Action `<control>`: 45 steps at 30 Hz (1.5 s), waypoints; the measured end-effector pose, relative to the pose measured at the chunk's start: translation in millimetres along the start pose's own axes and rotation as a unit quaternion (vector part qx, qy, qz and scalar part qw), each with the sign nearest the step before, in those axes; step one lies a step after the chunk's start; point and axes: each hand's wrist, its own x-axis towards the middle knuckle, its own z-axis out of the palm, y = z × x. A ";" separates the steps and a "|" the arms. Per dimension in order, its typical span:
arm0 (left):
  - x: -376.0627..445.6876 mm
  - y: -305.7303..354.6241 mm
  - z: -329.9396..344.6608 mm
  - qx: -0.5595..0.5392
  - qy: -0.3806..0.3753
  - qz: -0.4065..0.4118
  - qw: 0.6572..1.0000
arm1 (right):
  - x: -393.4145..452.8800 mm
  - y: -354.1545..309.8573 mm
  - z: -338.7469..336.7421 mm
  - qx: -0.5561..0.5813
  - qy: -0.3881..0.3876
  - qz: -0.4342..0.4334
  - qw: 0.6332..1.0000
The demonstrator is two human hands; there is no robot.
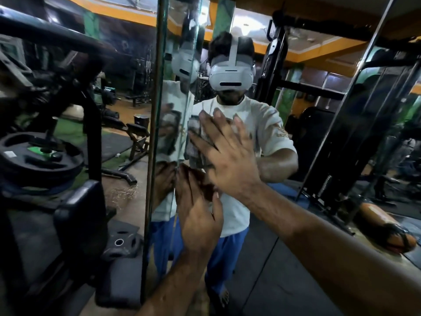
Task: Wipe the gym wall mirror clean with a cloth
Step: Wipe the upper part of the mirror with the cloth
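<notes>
The wall mirror (pixel 284 201) fills the middle and right of the view, with its left edge (pixel 155 110) running top to bottom. My right hand (pixel 227 153) lies flat with fingers spread, pressing a greyish cloth (pixel 193 142) against the glass at chest height. Only the cloth's left part shows past my fingers. My left hand (pixel 200 215) rests flat on the mirror just below, fingers straight and pointing up. The glass reflects a person in a white shirt, blue trousers and a white headset.
A black weight machine (pixel 75 224) with a plate (pixel 38 156) stands close on the left. Loose plates (pixel 120 242) lie on the floor by the mirror's edge. A black metal rack frame shows reflected on the right.
</notes>
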 end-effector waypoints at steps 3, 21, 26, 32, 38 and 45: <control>-11.6 -5.7 -0.6 -0.005 -0.007 -0.017 1.000 | 8.2 1.9 -3.6 0.011 0.017 0.036 0.999; -13.7 -20.0 -19.4 -0.038 -0.069 0.010 0.997 | -80.9 -22.0 22.8 -0.010 -0.002 -0.015 1.000; -15.5 -24.9 -22.7 -0.014 -0.083 0.027 0.996 | -83.7 -9.9 12.3 0.001 0.000 0.023 1.000; -12.2 -24.4 -20.8 0.024 -0.095 0.095 0.991 | -111.0 -11.1 22.0 -0.029 0.014 0.022 0.999; -12.2 -25.5 -19.2 0.009 -0.107 0.097 0.989 | -88.6 -4.8 3.8 -0.001 0.005 0.056 0.998; -34.4 -28.0 -27.3 -0.035 -0.105 0.013 0.994 | -66.2 -26.9 18.2 -0.008 0.011 0.011 1.000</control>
